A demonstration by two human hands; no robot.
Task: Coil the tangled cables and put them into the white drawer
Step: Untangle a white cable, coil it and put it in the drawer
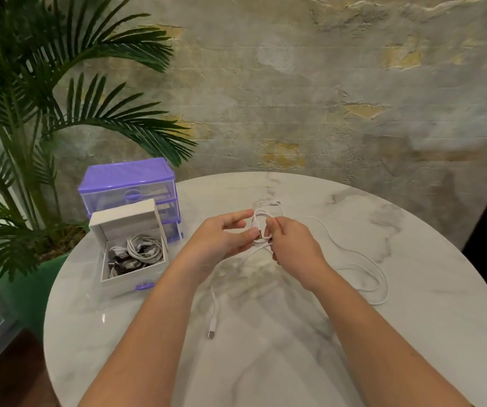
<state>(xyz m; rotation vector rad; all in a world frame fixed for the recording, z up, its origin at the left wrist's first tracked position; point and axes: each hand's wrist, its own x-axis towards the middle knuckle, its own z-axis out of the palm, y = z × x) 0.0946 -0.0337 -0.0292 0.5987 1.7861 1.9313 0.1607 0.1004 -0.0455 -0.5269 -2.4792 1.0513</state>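
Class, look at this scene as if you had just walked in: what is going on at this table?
A person is coiling a white cable above a round marble table. The left hand and right hand both pinch small loops of it, while the rest trails loose across the table, one plug end lying near the front. To the left, the white drawer sits pulled out and already holds several coiled cables, in front of a purple drawer unit.

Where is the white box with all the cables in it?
In the head view, the white drawer sits on the left side of the table, pulled out in front of the purple organizer, just left of the left hand.
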